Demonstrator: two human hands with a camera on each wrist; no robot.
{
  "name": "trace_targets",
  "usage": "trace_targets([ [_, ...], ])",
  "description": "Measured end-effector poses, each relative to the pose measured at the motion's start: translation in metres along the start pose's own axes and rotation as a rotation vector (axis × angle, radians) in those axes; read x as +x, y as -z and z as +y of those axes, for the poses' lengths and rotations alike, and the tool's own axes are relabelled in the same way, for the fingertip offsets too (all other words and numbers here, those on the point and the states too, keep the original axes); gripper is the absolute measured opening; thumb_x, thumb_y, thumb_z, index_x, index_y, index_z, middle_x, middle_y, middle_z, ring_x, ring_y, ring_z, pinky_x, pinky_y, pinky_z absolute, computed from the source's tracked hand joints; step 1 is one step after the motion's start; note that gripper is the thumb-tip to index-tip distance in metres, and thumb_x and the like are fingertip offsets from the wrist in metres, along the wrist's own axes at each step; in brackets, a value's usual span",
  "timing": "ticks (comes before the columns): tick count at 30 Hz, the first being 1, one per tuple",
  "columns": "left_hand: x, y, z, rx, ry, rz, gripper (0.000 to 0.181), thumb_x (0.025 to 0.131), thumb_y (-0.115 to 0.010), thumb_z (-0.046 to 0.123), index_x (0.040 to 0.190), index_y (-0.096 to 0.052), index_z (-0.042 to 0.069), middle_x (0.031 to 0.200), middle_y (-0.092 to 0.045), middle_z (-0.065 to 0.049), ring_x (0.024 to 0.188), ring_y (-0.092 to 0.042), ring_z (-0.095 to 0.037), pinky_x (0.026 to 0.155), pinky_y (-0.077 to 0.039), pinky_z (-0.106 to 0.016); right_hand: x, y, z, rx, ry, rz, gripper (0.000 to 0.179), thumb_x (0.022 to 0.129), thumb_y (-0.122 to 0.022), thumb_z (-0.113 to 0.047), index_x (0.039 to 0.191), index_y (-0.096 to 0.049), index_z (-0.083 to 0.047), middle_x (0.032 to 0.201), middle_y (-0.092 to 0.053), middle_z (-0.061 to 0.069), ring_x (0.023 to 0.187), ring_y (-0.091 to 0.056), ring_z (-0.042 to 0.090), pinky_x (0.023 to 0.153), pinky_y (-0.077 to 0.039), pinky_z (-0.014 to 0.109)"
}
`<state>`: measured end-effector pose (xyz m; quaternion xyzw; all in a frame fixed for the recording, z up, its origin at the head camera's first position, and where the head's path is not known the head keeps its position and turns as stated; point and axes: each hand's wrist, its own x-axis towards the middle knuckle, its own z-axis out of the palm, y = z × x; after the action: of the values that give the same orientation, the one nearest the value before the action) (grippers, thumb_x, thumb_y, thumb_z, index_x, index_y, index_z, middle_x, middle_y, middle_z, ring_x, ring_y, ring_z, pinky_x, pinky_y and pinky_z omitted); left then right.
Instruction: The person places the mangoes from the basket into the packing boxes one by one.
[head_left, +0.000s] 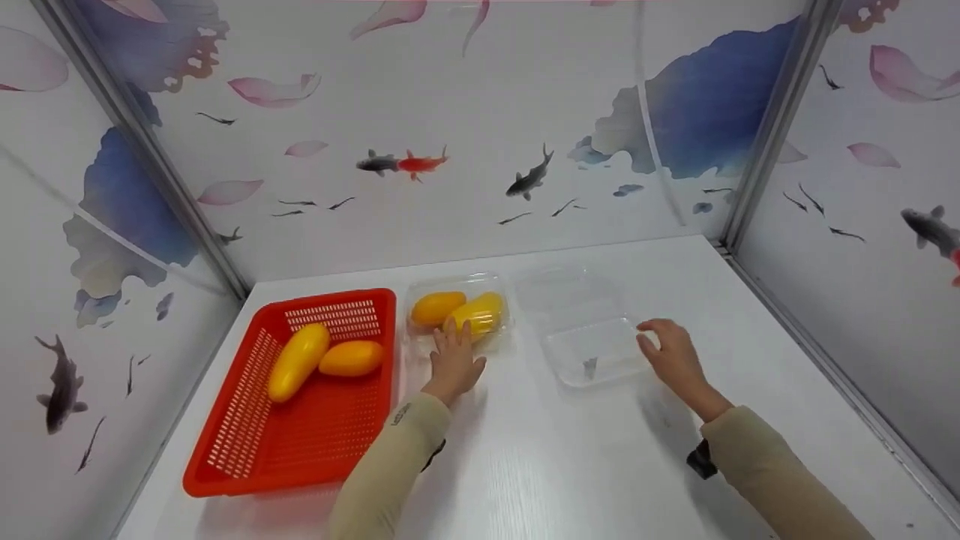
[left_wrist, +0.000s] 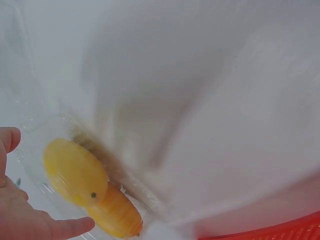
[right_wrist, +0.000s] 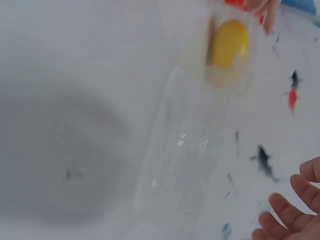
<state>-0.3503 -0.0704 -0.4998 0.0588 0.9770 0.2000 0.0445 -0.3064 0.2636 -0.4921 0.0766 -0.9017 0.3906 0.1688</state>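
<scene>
My left hand (head_left: 455,364) reaches over the near side of a transparent plastic box (head_left: 480,281), its fingers spread at the yellow mango (head_left: 487,311). Beside that fruit lies an orange-yellow mango (head_left: 437,308) in the same box. In the left wrist view, the finger and thumb tips stay straight around the yellow mango (left_wrist: 75,172); firm contact cannot be made out. My right hand (head_left: 673,360) hovers at the right edge of a second transparent box (head_left: 600,352), which lies with its lid (head_left: 566,289) folded back. Its fingers appear loosely bent and hold nothing in the right wrist view.
A red perforated basket (head_left: 300,435) stands at the left, with a long yellow mango (head_left: 298,364) and a shorter orange one (head_left: 351,358) inside. Printed panels (head_left: 480,97) wall in the white table (head_left: 510,465) at the back and both sides.
</scene>
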Motion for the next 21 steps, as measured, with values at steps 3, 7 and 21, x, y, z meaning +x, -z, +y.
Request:
trace_targets([
  [3,-0.006,0.001,0.004,-0.021,-0.029,0.008,0.074,0.089,-0.056,0.033,0.147,-0.015,0.01,0.152,-0.005,-0.017,0.136,-0.006,-0.044,0.104,-0.021,-0.059,0.011,0.004,0.023,-0.078,-0.126,0.036,0.034,0.091,-0.049,-0.008,0.117,-0.049,0.014,0.119,-0.046,0.034,0.112,-0.042,0.047,0.095,-0.033,0.055],
  [7,-0.014,0.002,0.006,-0.097,-0.016,-0.039,0.075,0.09,-0.056,0.034,0.147,-0.014,0.011,0.152,-0.006,-0.016,0.138,-0.007,-0.039,0.107,-0.019,-0.055,0.016,0.004,0.044,-0.098,-0.331,-0.092,0.047,0.093,-0.043,-0.014,0.128,-0.036,0.016,0.124,-0.038,0.039,0.113,-0.04,0.05,0.094,-0.035,0.055],
  [21,-0.022,0.002,-0.005,-0.326,0.064,-0.096,0.073,0.091,-0.056,0.029,0.146,-0.015,0.008,0.152,-0.007,-0.015,0.137,-0.012,-0.036,0.11,-0.017,-0.051,0.013,-0.005,0.056,0.442,-0.653,-0.155,0.054,0.093,-0.036,-0.014,0.133,-0.014,0.014,0.102,-0.047,0.021,0.059,-0.061,0.009,0.061,-0.053,0.023],
])
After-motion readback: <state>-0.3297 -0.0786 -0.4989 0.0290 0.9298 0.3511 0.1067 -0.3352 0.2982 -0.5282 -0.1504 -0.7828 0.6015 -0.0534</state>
